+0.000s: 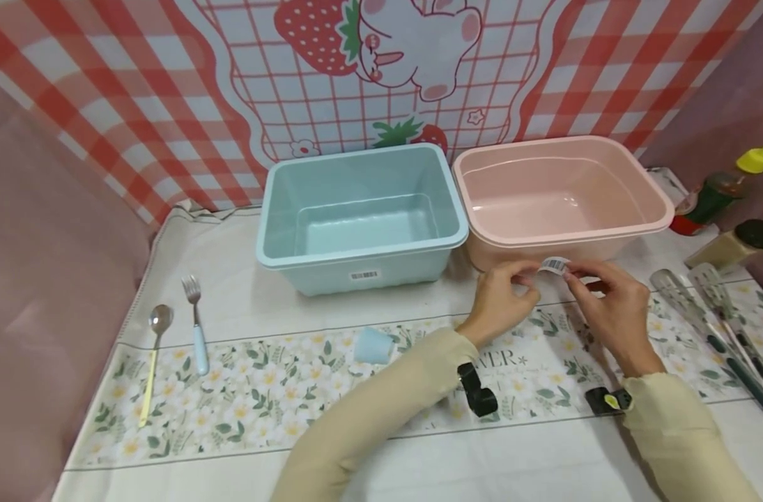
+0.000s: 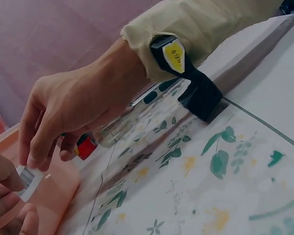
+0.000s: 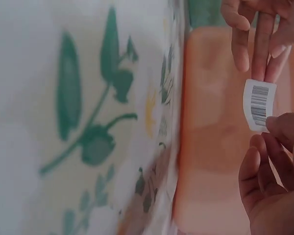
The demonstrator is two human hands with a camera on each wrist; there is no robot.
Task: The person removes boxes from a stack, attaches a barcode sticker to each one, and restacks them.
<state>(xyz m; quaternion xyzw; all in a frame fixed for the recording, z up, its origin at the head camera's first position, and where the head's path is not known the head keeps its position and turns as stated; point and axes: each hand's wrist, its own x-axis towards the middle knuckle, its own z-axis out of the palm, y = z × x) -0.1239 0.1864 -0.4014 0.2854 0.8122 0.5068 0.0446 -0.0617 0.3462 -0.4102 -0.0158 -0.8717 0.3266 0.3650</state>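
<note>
A white barcode sticker (image 1: 554,265), slightly curved, is held up in front of the pink bin (image 1: 563,240). The right hand (image 1: 613,314) pinches one end of it between thumb and forefinger, plain in the right wrist view on the sticker (image 3: 259,105). At the sticker's other end, fingertips of the left hand (image 1: 503,300) touch it, while the left thumb stands apart from it. To the left is a light blue bin (image 1: 362,268) with a similar barcode sticker (image 1: 364,275) on its front wall.
A small blue cup (image 1: 373,346) lies near the left forearm. Farther left are a fork (image 1: 196,324) and a spoon (image 1: 155,362). On the right stand a yellow-capped sauce bottle (image 1: 726,192) and a black-lidded jar (image 1: 735,245), with metal utensils (image 1: 720,321) in front.
</note>
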